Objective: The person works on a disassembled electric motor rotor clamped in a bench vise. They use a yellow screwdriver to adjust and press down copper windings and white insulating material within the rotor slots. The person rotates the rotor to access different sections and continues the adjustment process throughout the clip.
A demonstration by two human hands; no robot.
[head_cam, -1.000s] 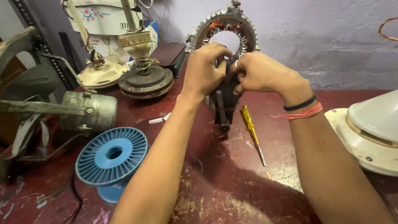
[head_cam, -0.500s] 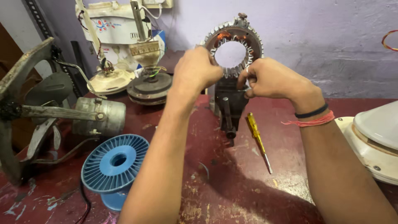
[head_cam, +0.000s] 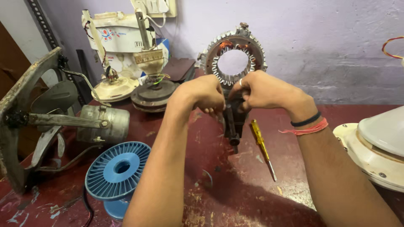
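Your single camera sits on your head, looking forward and down across the dark red worktop (head_cam: 235, 197) toward the lilac wall (head_cam: 328, 42) filling the upper frame. It is close: your forearms enter from the bottom edge and meet at centre frame.

hands 2 (head_cam: 206, 94) (head_cam: 263, 89) | stator 1 (head_cam: 234, 46) | screwdriver 1 (head_cam: 261, 145) | spool 1 (head_cam: 118, 170)

Lower rim of stator ring (head_cam: 234, 52) hidden behind both hands. Left hand (head_cam: 205, 93) fingertips curled under, contact w/ dark stand (head_cam: 232, 122) can't tell. Right hand (head_cam: 261, 89) covers stand top. Anything pinched betw. fingers too small to tell. White fan housing (head_cam: 376, 145), right of right hand, cut by frame edge. Both forearms cut at bottom edge.
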